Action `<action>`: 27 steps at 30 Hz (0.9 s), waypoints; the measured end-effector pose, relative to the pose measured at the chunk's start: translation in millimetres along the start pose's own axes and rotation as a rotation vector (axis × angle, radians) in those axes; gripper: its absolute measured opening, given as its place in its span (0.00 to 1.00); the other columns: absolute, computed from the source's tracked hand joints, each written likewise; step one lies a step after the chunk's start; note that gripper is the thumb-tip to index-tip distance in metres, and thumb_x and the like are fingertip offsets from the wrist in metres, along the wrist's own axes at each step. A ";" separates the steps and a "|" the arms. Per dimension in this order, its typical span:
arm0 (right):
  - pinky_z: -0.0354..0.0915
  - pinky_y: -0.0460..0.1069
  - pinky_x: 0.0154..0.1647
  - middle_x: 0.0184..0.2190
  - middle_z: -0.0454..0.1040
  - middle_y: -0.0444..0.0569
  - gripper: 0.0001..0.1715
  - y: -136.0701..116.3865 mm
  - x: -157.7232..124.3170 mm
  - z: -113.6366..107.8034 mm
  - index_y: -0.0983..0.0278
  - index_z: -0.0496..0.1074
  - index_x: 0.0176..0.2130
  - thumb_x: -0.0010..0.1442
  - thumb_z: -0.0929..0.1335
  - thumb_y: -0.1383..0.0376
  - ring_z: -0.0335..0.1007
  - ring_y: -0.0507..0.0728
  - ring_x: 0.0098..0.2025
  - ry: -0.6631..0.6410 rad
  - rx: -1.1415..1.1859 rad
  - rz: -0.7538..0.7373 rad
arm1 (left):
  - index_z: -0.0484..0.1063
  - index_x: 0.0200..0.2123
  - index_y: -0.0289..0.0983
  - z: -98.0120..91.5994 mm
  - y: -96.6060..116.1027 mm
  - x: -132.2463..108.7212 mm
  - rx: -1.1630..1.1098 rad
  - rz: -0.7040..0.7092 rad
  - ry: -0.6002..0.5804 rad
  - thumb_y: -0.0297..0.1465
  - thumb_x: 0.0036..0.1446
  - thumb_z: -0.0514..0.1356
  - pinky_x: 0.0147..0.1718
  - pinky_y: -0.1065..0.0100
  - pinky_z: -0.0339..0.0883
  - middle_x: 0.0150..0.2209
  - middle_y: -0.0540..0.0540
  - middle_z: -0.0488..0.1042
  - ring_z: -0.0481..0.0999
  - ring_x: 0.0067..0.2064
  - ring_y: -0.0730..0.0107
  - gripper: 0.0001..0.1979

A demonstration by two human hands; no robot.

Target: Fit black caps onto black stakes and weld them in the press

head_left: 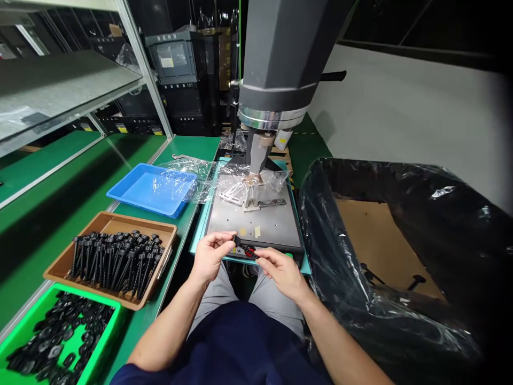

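In front of the press's metal bed, my left hand (pixel 210 255) pinches the far-left end of a small black plastic part (pixel 239 244), which looks like a rod with a wider head. My right hand (pixel 284 271) has thumb and fingers closed on the lower right end of the same part. It lies slanted between both hands; its fine shape is too small to make out. A brown tray (pixel 170 229) at the left holds many black threaded rods with wide heads. Below that, a green bin (pixel 116 310) contains small round black pieces.
A grey press head (pixel 280 48) stands over the metal bed (pixel 224 224) and a clamped fixture (pixel 251 199) draped with clear plastic. To the left sits a blue tray (pixel 136 187). At the right is a black-lined box (pixel 344 267) with a few black rods inside.
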State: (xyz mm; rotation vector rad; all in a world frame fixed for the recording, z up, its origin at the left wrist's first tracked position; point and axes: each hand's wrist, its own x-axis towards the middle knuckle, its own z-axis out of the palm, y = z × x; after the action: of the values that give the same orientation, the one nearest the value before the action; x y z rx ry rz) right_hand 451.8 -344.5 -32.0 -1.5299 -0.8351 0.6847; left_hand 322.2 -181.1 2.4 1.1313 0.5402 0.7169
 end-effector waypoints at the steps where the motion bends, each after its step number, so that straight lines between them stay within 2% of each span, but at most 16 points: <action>1: 0.63 0.47 0.24 0.30 0.72 0.48 0.15 0.4 -0.8 -0.3 0.60 0.77 0.44 0.62 0.68 0.55 0.66 0.53 0.26 -0.034 -0.069 -0.030 | 0.78 0.31 0.35 -0.5 -0.2 0.0 0.009 -0.017 -0.018 0.31 0.42 0.73 0.48 0.60 0.70 0.41 0.40 0.81 0.79 0.44 0.61 0.12; 4: 0.62 0.48 0.27 0.32 0.71 0.48 0.15 5.0 -3.0 2.4 0.60 0.76 0.44 0.64 0.67 0.55 0.65 0.53 0.28 -0.055 -0.057 -0.039 | 0.78 0.30 0.35 -3.2 0.3 1.3 0.033 -0.062 -0.059 0.32 0.41 0.73 0.46 0.60 0.71 0.40 0.40 0.81 0.80 0.43 0.60 0.12; 8: 0.52 0.45 0.20 0.25 0.68 0.44 0.22 14.1 -6.5 8.9 0.63 0.74 0.44 0.61 0.68 0.49 0.53 0.48 0.20 -0.123 0.268 0.153 | 0.79 0.29 0.35 -8.4 5.3 5.0 0.099 -0.082 -0.118 0.33 0.39 0.74 0.44 0.59 0.72 0.38 0.40 0.82 0.80 0.42 0.58 0.13; 10: 0.50 0.45 0.19 0.24 0.68 0.43 0.24 13.2 -8.5 10.7 0.64 0.74 0.44 0.59 0.69 0.48 0.50 0.47 0.18 -0.128 0.319 0.196 | 0.79 0.28 0.36 -10.9 9.6 7.1 0.143 -0.076 -0.147 0.33 0.38 0.74 0.43 0.59 0.73 0.37 0.40 0.82 0.80 0.42 0.57 0.12; 12: 0.55 0.46 0.21 0.26 0.70 0.46 0.21 7.2 -10.4 10.8 0.63 0.76 0.42 0.60 0.69 0.50 0.57 0.50 0.21 -0.069 0.202 0.124 | 0.79 0.27 0.36 -13.2 15.0 9.4 0.188 -0.075 -0.176 0.33 0.39 0.74 0.42 0.59 0.73 0.36 0.41 0.82 0.80 0.41 0.56 0.11; 14: 0.64 0.50 0.30 0.31 0.74 0.49 0.16 -0.8 -11.8 10.2 0.60 0.77 0.42 0.62 0.68 0.53 0.67 0.55 0.29 0.015 0.013 -0.022 | 0.80 0.27 0.37 -15.5 20.9 11.9 0.239 -0.068 -0.214 0.33 0.40 0.73 0.42 0.59 0.73 0.35 0.41 0.82 0.80 0.41 0.56 0.10; 16: 0.67 0.53 0.40 0.36 0.76 0.50 0.13 -6.7 -12.9 9.7 0.58 0.78 0.42 0.64 0.67 0.57 0.71 0.59 0.38 0.061 -0.121 -0.130 | 0.81 0.28 0.37 -17.3 25.9 14.4 0.296 -0.045 -0.266 0.32 0.42 0.72 0.43 0.59 0.73 0.36 0.41 0.82 0.80 0.42 0.56 0.08; 17: 0.66 0.53 0.42 0.37 0.76 0.51 0.12 -7.9 -13.2 9.7 0.58 0.78 0.43 0.64 0.66 0.58 0.71 0.59 0.39 0.066 -0.145 -0.149 | 0.81 0.28 0.37 -17.8 27.7 15.5 0.319 -0.027 -0.288 0.32 0.43 0.72 0.43 0.59 0.73 0.36 0.41 0.81 0.80 0.43 0.56 0.07; 21: 0.65 0.50 0.32 0.33 0.74 0.50 0.14 -2.1 -13.4 9.9 0.60 0.77 0.44 0.65 0.66 0.57 0.68 0.56 0.32 0.022 -0.055 -0.057 | 0.81 0.28 0.38 -17.9 26.8 18.1 0.319 0.013 -0.307 0.31 0.44 0.72 0.45 0.58 0.72 0.36 0.41 0.81 0.80 0.43 0.57 0.06; 24: 0.56 0.47 0.23 0.28 0.70 0.47 0.18 4.1 -12.7 8.3 0.63 0.76 0.43 0.63 0.67 0.52 0.59 0.51 0.23 -0.089 0.157 0.097 | 0.81 0.27 0.37 -17.4 20.5 18.2 0.264 -0.010 -0.313 0.31 0.42 0.72 0.45 0.57 0.72 0.36 0.41 0.81 0.80 0.42 0.57 0.07; 27: 0.50 0.46 0.21 0.25 0.67 0.44 0.20 5.9 -12.5 6.7 0.64 0.75 0.41 0.61 0.68 0.50 0.51 0.48 0.20 -0.177 0.285 0.199 | 0.80 0.27 0.37 -17.1 14.9 18.4 0.248 -0.027 -0.328 0.30 0.43 0.72 0.46 0.57 0.71 0.37 0.41 0.81 0.80 0.42 0.58 0.07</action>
State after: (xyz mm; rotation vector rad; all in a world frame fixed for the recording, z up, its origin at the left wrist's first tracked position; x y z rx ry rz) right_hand 439.9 -351.1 -39.1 -1.3165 -0.6861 1.0520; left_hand 318.7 -153.1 9.9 1.4374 0.3701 0.4352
